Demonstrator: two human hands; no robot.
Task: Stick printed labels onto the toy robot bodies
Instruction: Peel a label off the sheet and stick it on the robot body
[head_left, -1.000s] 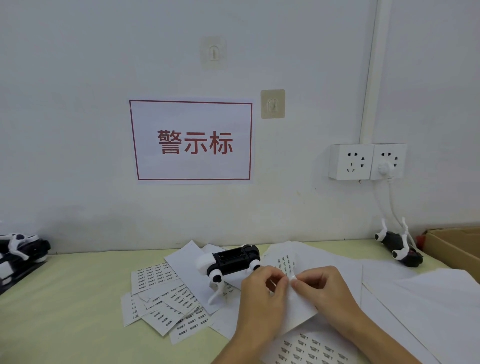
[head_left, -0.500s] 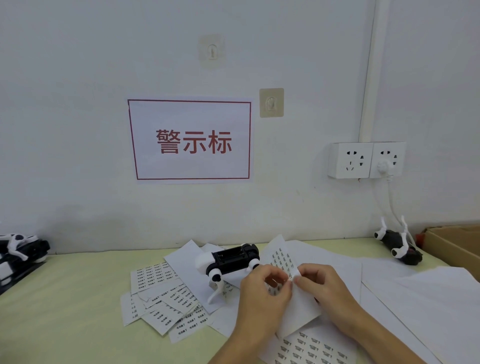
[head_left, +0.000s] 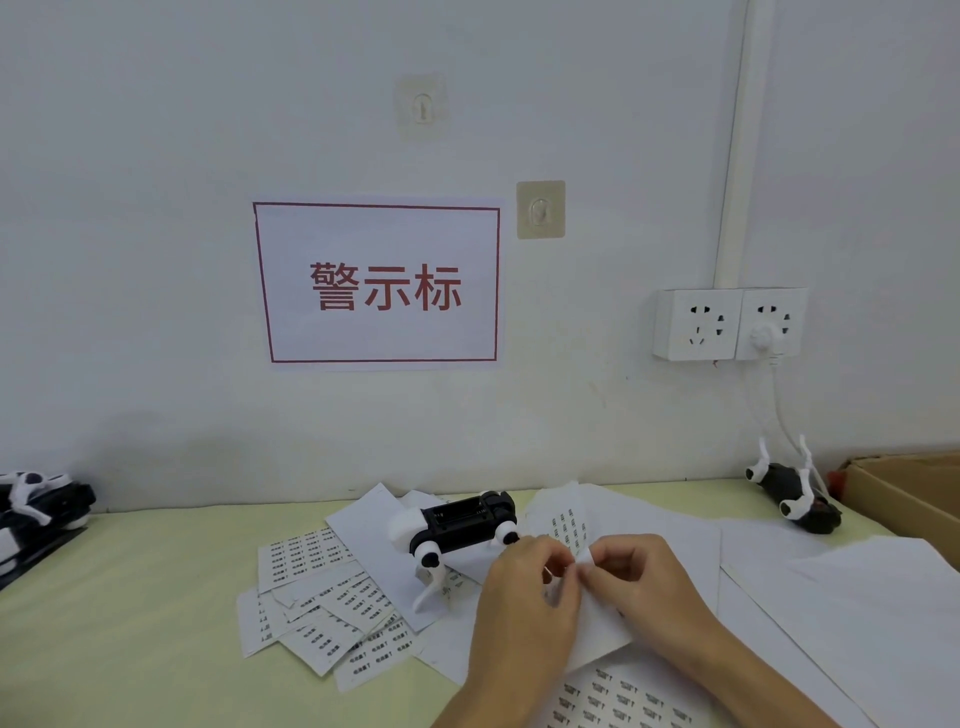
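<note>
A black and white toy robot dog stands on papers in the middle of the table. Just in front of it my left hand and my right hand meet over a curled label sheet. The fingertips of both hands pinch the sheet's white edge between them. Several cut label strips lie spread to the left of the robot. Another printed label sheet lies under my wrists.
A second toy robot lies on its back at the far right below the wall sockets, next to a cardboard box. More robots sit at the left edge. White sheets cover the right side.
My hands have stayed together on the label sheet, shifting slightly. The sheet's upper part curls up a little more behind my fingers.
</note>
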